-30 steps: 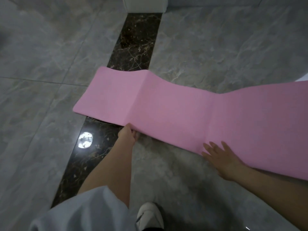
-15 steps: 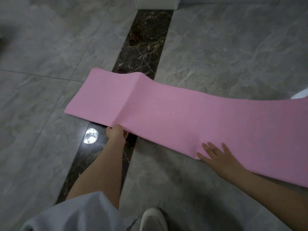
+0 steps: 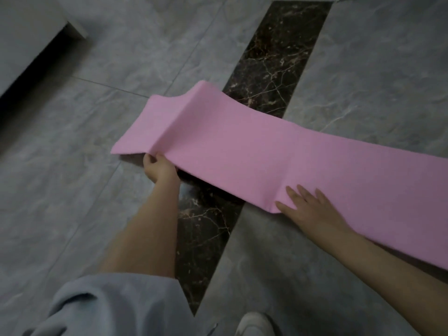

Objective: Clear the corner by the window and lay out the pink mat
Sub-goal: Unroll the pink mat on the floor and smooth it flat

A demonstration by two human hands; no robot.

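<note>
The pink mat [image 3: 254,151] stretches across the grey floor from the middle of the view to the right edge, crossing a dark marble strip. Fold creases still stand up in it, most sharply near its left end. My left hand [image 3: 158,168] grips the mat's near edge by that raised crease, fingers curled round the edge, lifting it slightly off the floor. My right hand [image 3: 308,207] lies flat on the mat's near edge further right, fingers straight and spread, pressing it down.
A dark marble strip [image 3: 278,69] runs diagonally through the grey tiled floor. A white piece of furniture [image 3: 29,32] with a dark gap beneath stands at the upper left. My white shoe [image 3: 254,323] shows at the bottom edge, beside a grey sleeve [image 3: 109,309].
My left hand has pulled the mat's left end further left, past the dark strip onto grey tile. The crease there stands higher. My right hand stays flat on the mat.
</note>
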